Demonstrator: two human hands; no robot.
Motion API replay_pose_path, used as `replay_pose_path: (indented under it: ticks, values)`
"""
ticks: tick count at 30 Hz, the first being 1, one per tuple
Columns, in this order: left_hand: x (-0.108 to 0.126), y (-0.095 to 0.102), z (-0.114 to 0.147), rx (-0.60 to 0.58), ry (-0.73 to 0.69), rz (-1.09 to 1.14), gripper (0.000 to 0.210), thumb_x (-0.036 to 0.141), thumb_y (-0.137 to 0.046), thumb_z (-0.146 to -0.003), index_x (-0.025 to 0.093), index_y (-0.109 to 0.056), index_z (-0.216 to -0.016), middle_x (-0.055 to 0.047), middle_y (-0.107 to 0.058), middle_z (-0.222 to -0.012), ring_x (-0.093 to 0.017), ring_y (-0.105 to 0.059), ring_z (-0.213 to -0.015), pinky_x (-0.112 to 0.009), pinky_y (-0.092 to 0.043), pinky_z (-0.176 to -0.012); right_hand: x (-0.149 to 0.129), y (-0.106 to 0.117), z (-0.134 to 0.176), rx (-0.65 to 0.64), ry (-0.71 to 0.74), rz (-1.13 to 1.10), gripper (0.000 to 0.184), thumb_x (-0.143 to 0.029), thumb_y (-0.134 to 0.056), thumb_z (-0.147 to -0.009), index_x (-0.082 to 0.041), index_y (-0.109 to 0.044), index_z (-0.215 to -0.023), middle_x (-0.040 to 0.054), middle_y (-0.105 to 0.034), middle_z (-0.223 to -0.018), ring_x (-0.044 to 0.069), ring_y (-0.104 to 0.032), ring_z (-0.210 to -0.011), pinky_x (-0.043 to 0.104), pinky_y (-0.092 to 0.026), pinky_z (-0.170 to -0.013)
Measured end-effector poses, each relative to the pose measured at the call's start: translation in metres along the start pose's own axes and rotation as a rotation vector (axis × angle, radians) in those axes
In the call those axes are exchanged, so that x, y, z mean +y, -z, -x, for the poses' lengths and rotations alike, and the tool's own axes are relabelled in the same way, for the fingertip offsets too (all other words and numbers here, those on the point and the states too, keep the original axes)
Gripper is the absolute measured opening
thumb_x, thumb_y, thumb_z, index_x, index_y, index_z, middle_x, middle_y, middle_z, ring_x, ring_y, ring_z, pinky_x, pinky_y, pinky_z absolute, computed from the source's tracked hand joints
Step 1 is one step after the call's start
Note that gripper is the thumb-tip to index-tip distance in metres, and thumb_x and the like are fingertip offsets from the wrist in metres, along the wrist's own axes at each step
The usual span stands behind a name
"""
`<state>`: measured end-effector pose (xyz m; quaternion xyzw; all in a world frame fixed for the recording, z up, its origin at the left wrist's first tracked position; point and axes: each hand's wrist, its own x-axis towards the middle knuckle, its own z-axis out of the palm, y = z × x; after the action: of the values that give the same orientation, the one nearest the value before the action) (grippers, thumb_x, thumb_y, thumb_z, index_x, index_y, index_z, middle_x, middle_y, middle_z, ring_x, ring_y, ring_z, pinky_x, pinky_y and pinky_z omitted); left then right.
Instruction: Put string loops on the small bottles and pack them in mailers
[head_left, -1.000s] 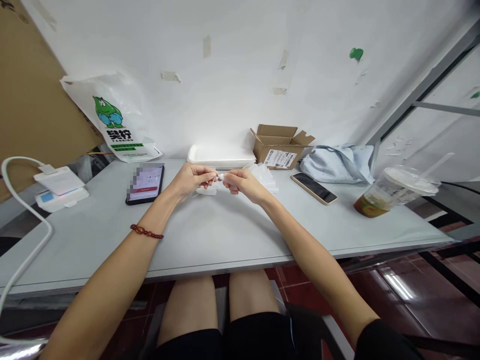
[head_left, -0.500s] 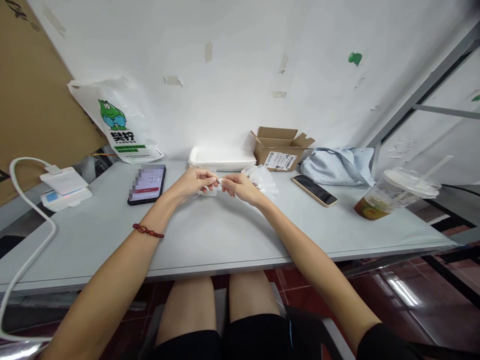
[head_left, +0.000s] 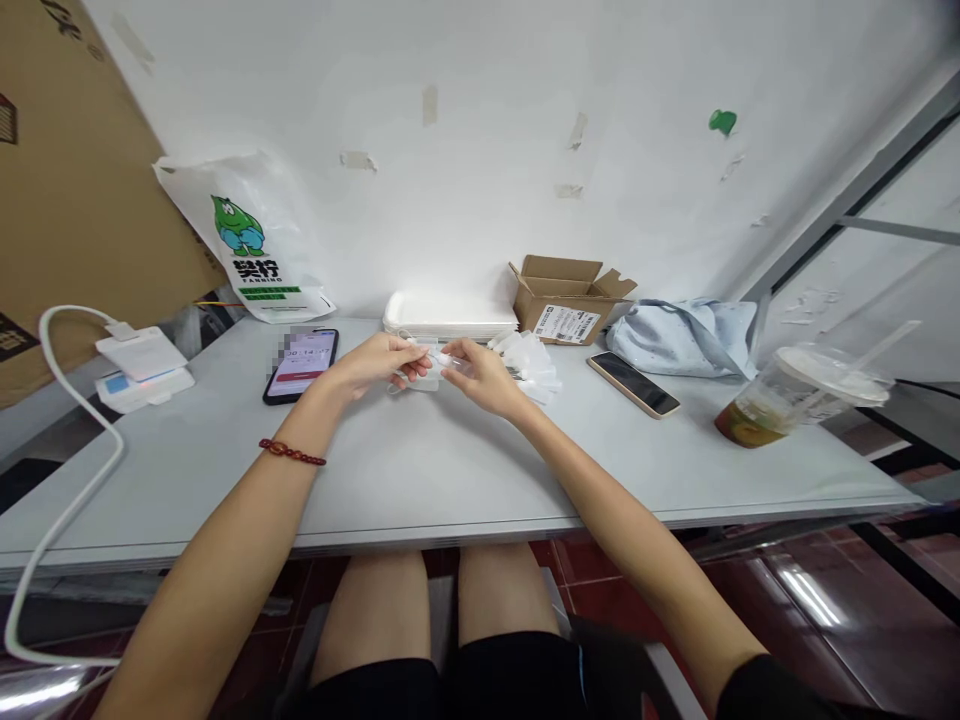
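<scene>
Over the middle of the table, my left hand [head_left: 386, 363] pinches a small whitish, see-through piece [head_left: 439, 359] between thumb and fingers. Facing it, my right hand [head_left: 481, 376] has its thumb and fingertips closed on the other end of that piece. Fingers cover most of it, so its exact kind is not clear. Partly under my left hand lies a clear, flat plastic piece [head_left: 426, 384] with a thin white loop beside it. Just beyond my right hand is a fanned pile of translucent white tags or packets [head_left: 534, 365].
Behind the hands sit stacked white foam trays [head_left: 450, 312] and an open cardboard box [head_left: 559, 290]. To the left are a lit phone [head_left: 301, 365], a white plastic bag [head_left: 251, 240] and a white corded device [head_left: 142, 367]. A dark-screened phone [head_left: 634, 384], blue cloth [head_left: 679, 338] and drink cup [head_left: 795, 395] stand right.
My right hand has turned and its fingers have shifted, a little apart from my left. More of the whitish piece shows between them. The whole view has moved slightly.
</scene>
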<state>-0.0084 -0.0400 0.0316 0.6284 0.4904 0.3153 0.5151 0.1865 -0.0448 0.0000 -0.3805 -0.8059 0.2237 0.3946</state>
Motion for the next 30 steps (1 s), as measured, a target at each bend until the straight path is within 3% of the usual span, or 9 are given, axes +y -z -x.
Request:
replay_pose_path:
  ticks: [5, 11, 21, 27, 30]
  values:
    - [-0.001, 0.008, 0.000, -0.047, -0.015, 0.026, 0.033, 0.047, -0.068, -0.072, 0.014, -0.069, -0.071, -0.005, -0.062, -0.075, -0.012, -0.053, -0.065, -0.022, -0.042, -0.053, 0.001, -0.007, 0.001, -0.032, 0.099, 0.120, 0.024, -0.014, -0.053, -0.079, -0.017, -0.047, -0.102, 0.0090, -0.061, -0.101, 0.020, -0.057, -0.092, 0.033, -0.043, -0.081]
    - [-0.004, 0.020, 0.002, -0.215, 0.033, -0.159, 0.026, 0.041, -0.072, -0.068, 0.015, -0.070, -0.065, -0.003, -0.058, -0.065, -0.010, -0.046, -0.056, -0.020, -0.037, -0.047, 0.001, -0.014, 0.002, -0.139, 0.144, 0.174, 0.025, -0.013, -0.050, -0.081, -0.014, -0.044, -0.105, 0.0119, -0.056, -0.105, 0.019, -0.055, -0.086, 0.031, -0.041, -0.076]
    - [-0.009, 0.028, 0.001, -0.231, 0.079, -0.259, 0.021, 0.039, -0.073, -0.063, 0.018, -0.073, -0.066, -0.005, -0.062, -0.067, -0.013, -0.049, -0.057, -0.020, -0.037, -0.046, -0.003, -0.012, 0.003, -0.230, 0.125, 0.217, 0.029, -0.011, -0.055, -0.081, -0.014, -0.046, -0.108, 0.0102, -0.055, -0.106, 0.017, -0.054, -0.088, 0.028, -0.040, -0.077]
    - [-0.017, 0.045, 0.000, -0.158, 0.109, -0.351, 0.023, 0.041, -0.075, -0.059, 0.020, -0.075, -0.067, -0.005, -0.065, -0.066, -0.011, -0.042, -0.050, -0.023, -0.036, -0.047, -0.007, 0.024, -0.002, -0.270, -0.049, 0.402, 0.015, -0.024, -0.058, -0.084, -0.013, -0.058, -0.094, 0.0073, -0.064, -0.089, 0.016, -0.056, -0.078, 0.025, -0.038, -0.070]
    - [-0.020, 0.047, 0.000, -0.171, 0.130, -0.380, 0.023, 0.041, -0.074, -0.060, 0.018, -0.074, -0.066, -0.005, -0.065, -0.065, -0.009, -0.035, -0.045, -0.024, -0.033, -0.047, -0.003, 0.052, -0.002, -0.227, -0.204, 0.592, 0.015, -0.015, -0.056, -0.081, -0.013, -0.061, -0.094, 0.0086, -0.066, -0.090, 0.018, -0.057, -0.083, 0.025, -0.038, -0.070]
